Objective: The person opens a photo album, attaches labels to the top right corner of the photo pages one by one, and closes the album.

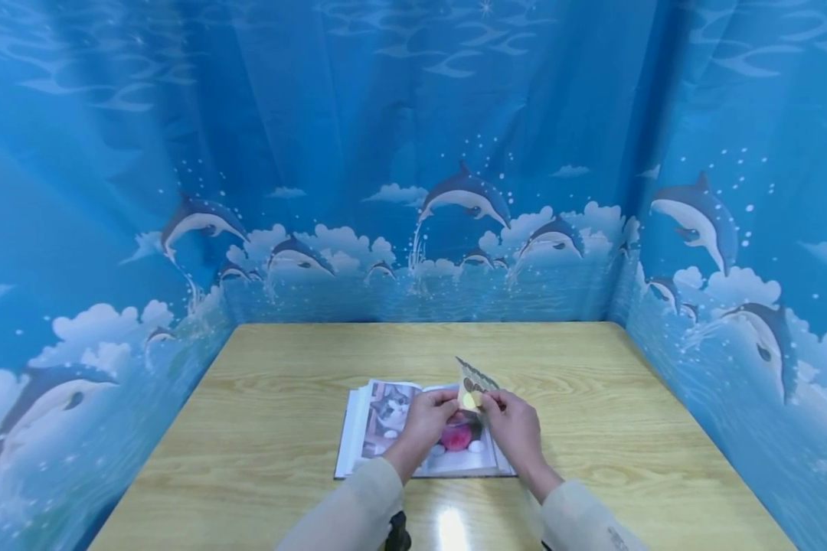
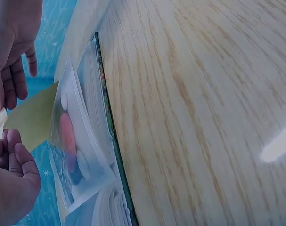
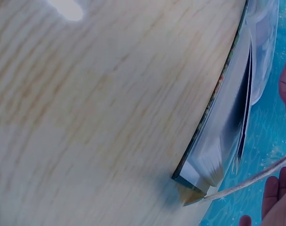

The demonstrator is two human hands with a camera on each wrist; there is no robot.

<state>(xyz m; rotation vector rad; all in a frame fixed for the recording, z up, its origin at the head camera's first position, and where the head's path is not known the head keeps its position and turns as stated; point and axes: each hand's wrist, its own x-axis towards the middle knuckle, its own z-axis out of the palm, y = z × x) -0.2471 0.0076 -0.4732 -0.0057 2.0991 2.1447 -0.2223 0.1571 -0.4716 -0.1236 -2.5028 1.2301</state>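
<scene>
My left hand [image 1: 426, 419] holds a small cream sticker sheet [image 1: 481, 376] upright by its lower left side. The sheet shows brown rounded shapes and a dark scalloped edge; its plain yellowish back [image 2: 34, 117] faces the left wrist view. With thumb and finger, my right hand [image 1: 517, 428] pinches a pale yellow round sticker [image 1: 470, 400] at the sheet's front. In the left wrist view this sticker [image 2: 0, 117] sits at the right fingertips. Below both hands lies an open photo album [image 1: 348, 440], with a cat picture on its left page and a pink round shape on the right.
The album rests on a light wood-grain table [image 1: 269, 413], near the middle. Blue curtains with dolphins [image 1: 413, 115] enclose the table's back and sides. A bright light reflection [image 1: 451, 528] shows on the tabletop in front of the album.
</scene>
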